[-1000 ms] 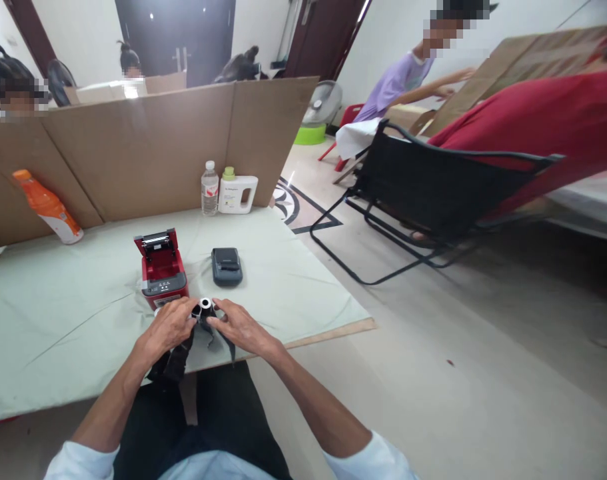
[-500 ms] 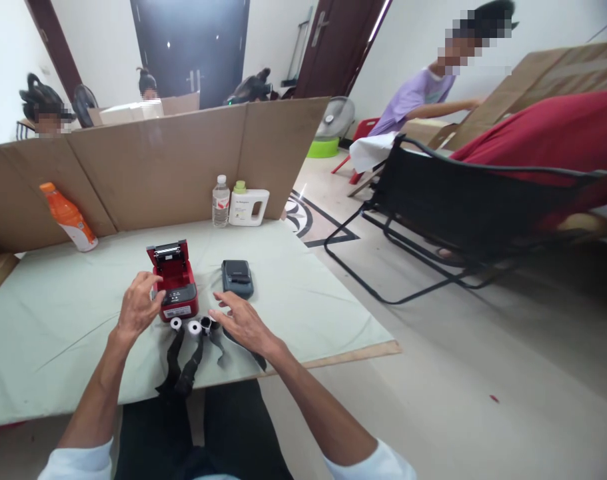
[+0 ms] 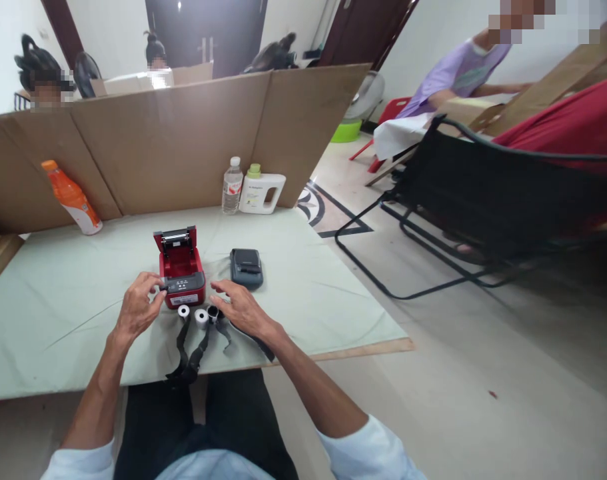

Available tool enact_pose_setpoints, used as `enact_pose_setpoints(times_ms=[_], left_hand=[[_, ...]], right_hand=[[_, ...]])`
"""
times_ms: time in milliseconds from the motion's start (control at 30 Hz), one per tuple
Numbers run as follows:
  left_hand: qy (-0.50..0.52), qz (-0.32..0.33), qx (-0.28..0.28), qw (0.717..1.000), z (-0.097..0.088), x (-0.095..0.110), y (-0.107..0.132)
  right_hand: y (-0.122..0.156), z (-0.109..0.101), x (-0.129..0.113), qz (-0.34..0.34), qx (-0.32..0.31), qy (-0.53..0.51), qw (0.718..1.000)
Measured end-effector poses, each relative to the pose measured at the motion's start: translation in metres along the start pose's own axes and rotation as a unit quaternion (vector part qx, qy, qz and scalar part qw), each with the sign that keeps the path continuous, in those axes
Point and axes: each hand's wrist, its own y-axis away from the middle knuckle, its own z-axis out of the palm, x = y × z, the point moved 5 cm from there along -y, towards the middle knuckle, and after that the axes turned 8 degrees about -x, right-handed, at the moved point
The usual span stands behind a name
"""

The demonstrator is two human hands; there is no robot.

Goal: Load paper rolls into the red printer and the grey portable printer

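- Hands now stand apart at lower centre left; a second ago they were together over the rolls, and that cluster is out from under them.
- Left hand point(image 3: 137, 303) has come up to the left flank of the red printer point(image 3: 184, 285). Thumb and forefinger are bent with only a narrow gap at its front corner; whether they touch or grip it, I cannot tell.
- Right hand point(image 3: 243, 312) is near the printer's front right side, thumb and fingers spread fairly wide, nothing seen held between them.
- So attention looks to have swung from the rolls to the printer, which now sits between the two hands.
- Printer rests left of the frame's centre, lid point(image 3: 176, 240) raised, red bay showing; it looks empty from this angle.
- Just below it, two white rolls point(image 3: 201, 318) stand end-up to the camera, with a darker ring point(image 3: 212, 313) by the right hand's thumb.
- Black strips point(image 3: 195, 360) trail from them toward the table's near edge.
- Over to the right, a dark grey device point(image 3: 246, 269) lies on the pale cloth point(image 3: 303, 293), just beyond the right hand and apart from the printer.
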Motion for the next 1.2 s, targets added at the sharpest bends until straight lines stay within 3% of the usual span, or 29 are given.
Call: enact_pose_setpoints(times_ms=[133, 233, 333, 467, 633, 733, 900, 1033, 1200], left_hand=[[-0.085, 0.008, 0.016, 0.996, -0.005, 0.027, 0.019], [-0.119, 0.023, -0.103, 0.987, 0.011, 0.04, 0.023], [-0.179, -0.002, -0.233, 0.956, 0.035, 0.041, 0.024], [-0.22, -0.031, -0.281, 0.934, 0.055, 0.033, 0.022], [-0.133, -0.02, -0.232, 0.963, 0.053, 0.021, 0.028], [-0.013, 0.011, -0.163, 0.986, 0.036, 0.019, 0.035], [0.123, -0.012, -0.088, 0.988, 0.003, 0.017, 0.038], [0.18, -0.014, -0.041, 0.983, -0.017, 0.02, 0.027], [0.213, -0.001, -0.007, 0.977, -0.023, 0.019, 0.002]], right_hand=[[0.012, -0.003, -0.015, -0.033, 0.026, 0.027, 0.999], [0.017, -0.001, -0.032, -0.085, 0.016, 0.057, 0.995], [0.018, 0.006, -0.045, -0.123, -0.026, 0.094, 0.988], [0.018, 0.012, -0.046, -0.114, -0.068, 0.117, 0.984], [0.019, 0.011, -0.039, -0.091, -0.071, 0.094, 0.989], [0.017, 0.007, -0.039, -0.083, -0.047, 0.045, 0.994], [0.014, 0.004, -0.049, -0.052, 0.0, -0.124, 0.991], [0.015, 0.025, -0.062, -0.001, -0.049, -0.303, 0.952], [0.006, 0.062, -0.072, 0.011, -0.059, -0.505, 0.861]])
